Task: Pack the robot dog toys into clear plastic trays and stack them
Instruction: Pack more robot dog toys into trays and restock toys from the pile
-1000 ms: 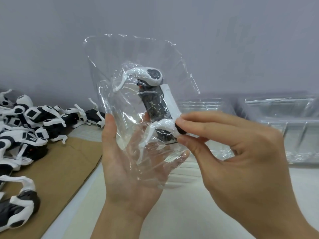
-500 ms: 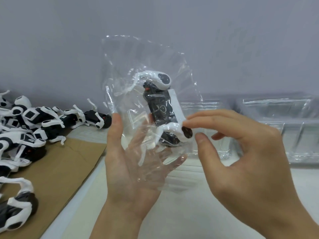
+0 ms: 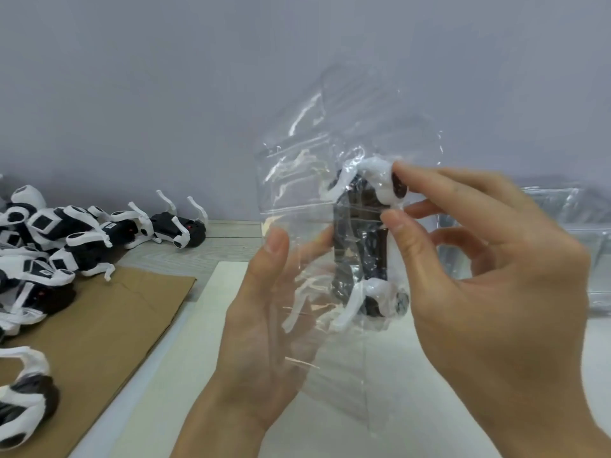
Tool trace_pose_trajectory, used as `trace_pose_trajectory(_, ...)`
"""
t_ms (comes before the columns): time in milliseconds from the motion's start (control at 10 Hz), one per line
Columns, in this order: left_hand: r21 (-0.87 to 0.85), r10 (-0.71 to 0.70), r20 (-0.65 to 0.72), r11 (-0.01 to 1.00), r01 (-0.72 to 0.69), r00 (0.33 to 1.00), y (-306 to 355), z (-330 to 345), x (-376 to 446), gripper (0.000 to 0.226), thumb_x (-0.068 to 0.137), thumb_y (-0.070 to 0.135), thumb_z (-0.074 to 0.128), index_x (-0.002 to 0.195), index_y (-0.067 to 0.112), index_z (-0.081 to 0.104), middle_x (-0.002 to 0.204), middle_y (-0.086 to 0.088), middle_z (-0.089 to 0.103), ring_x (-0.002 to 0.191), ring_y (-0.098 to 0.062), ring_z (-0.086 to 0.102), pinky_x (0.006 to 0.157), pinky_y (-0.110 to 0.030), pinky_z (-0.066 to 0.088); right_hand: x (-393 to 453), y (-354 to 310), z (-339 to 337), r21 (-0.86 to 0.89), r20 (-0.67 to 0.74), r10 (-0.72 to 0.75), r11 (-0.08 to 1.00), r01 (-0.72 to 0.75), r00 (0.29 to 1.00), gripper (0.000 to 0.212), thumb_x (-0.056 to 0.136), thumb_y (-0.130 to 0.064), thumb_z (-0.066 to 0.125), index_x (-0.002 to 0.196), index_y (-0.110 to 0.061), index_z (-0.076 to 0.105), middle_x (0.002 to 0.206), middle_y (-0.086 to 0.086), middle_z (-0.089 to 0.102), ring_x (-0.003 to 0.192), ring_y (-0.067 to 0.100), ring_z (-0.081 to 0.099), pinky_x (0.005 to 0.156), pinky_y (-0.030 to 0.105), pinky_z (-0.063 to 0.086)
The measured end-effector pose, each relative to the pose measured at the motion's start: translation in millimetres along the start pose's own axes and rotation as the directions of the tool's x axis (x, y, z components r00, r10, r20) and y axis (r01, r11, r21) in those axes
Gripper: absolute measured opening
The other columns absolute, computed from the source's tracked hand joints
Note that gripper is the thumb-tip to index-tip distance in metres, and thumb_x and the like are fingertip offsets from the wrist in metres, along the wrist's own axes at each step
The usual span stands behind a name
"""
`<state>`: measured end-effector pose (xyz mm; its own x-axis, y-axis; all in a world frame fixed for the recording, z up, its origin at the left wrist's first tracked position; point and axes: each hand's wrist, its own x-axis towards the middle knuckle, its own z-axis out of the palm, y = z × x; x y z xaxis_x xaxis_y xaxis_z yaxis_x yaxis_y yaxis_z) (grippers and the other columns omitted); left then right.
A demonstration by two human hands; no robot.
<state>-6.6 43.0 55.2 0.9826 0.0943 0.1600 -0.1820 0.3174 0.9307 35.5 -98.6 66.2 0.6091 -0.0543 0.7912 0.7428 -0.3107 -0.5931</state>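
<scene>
Head view: both hands hold bagged robot dog toy (image 3: 363, 239) above table

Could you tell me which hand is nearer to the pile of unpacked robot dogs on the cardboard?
Left. The left hand is beside the cardboard holding the pile of robot dogs; the right hand is farther away, beyond the held toy.

left hand (image 3: 261, 325) fingers behind clear bag (image 3: 347, 193), toy pile (image 3: 43, 246) cut off left
</scene>
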Motion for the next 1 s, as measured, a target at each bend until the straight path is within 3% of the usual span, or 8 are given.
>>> trace_pose_trajectory(200, -0.127, -0.078, -0.037, 0.989, 0.073, 0.996, -11, -8, 6, 0.086, 0.047, 0.075, 0.079, 0.116, 0.024, 0.074, 0.129, -0.006, 0.069, 0.126, -0.025, 0.06, 0.113, -0.054, 0.038, 1, -2, 1, -0.001, 0.016, 0.004, 1.0, -0.004, 1.0, 0.027, 0.091, -0.016, 0.068, 0.117, -0.024, 0.07, 0.104, -0.008, 0.066, 0.093, 0.015, 0.065, 0.07, 0.024, 0.053)
trace_pose_trajectory(300, -0.129, -0.106, -0.052, 0.987, 0.099, 0.993, -14, -9, 7, 0.088, 0.047, 0.075, 0.08, 0.118, 0.024, 0.073, 0.131, -0.006, 0.067, 0.129, -0.026, 0.058, 0.114, -0.055, 0.036, 2, -2, 0, -0.02, -0.012, 0.008, 1.0, -0.008, 1.0, 0.022, 0.092, -0.018, 0.067, 0.114, -0.023, 0.071, 0.1, -0.01, 0.067, 0.089, 0.013, 0.065, 0.07, 0.022, 0.053)
trace_pose_trajectory(500, -0.121, -0.213, -0.027, 0.971, 0.208, 0.977, -19, -13, 8, 0.092, 0.043, 0.072, 0.086, 0.119, 0.021, 0.074, 0.134, -0.009, 0.065, 0.134, -0.032, 0.052, 0.115, -0.057, 0.033, 3, 0, -3, -0.037, -0.038, 0.025, 0.999, -0.027, 0.999, 0.021, 0.088, -0.017, 0.072, 0.107, -0.025, 0.069, 0.095, -0.009, 0.065, 0.085, 0.016, 0.065, 0.067, 0.032, 0.053)
trace_pose_trajectory(700, -0.136, -0.235, 0.012, 0.963, 0.235, 0.972, -19, -17, 9, 0.092, 0.046, 0.071, 0.087, 0.122, 0.022, 0.072, 0.138, -0.012, 0.061, 0.131, -0.036, 0.054, 0.113, -0.06, 0.034, 5, -3, -3, 0.032, -0.023, 0.049, 0.998, -0.048, 0.999, 0.023, 0.085, -0.016, 0.073, 0.104, -0.028, 0.066, 0.094, -0.01, 0.063, 0.086, 0.018, 0.064, 0.067, 0.033, 0.052)
trace_pose_trajectory(900, -0.066, -0.162, 0.039, 0.984, 0.164, 0.986, -21, -15, 8, 0.083, 0.042, 0.07, 0.087, 0.111, 0.026, 0.077, 0.124, -0.005, 0.071, 0.121, -0.026, 0.064, 0.1, -0.042, 0.051, 8, 0, -11, 0.033, 0.042, 0.119, 0.992, -0.121, 0.992, 0.024, 0.085, -0.012, 0.063, 0.101, -0.029, 0.067, 0.092, -0.012, 0.067, 0.089, 0.016, 0.066, 0.068, 0.028, 0.051)
trace_pose_trajectory(1000, 0.076, -0.078, 0.138, 0.995, 0.068, 0.987, -13, -12, 8, 0.063, 0.051, 0.073, 0.081, 0.103, 0.037, 0.078, 0.114, 0.012, 0.074, 0.112, -0.004, 0.066, 0.088, -0.023, 0.055, 16, 1, -23, 0.084, -0.023, 0.175, 0.982, -0.172, 0.984, 0.035, 0.08, -0.006, 0.048, 0.092, -0.032, 0.069, 0.085, -0.009, 0.07, 0.082, 0.012, 0.067, 0.068, 0.024, 0.05)
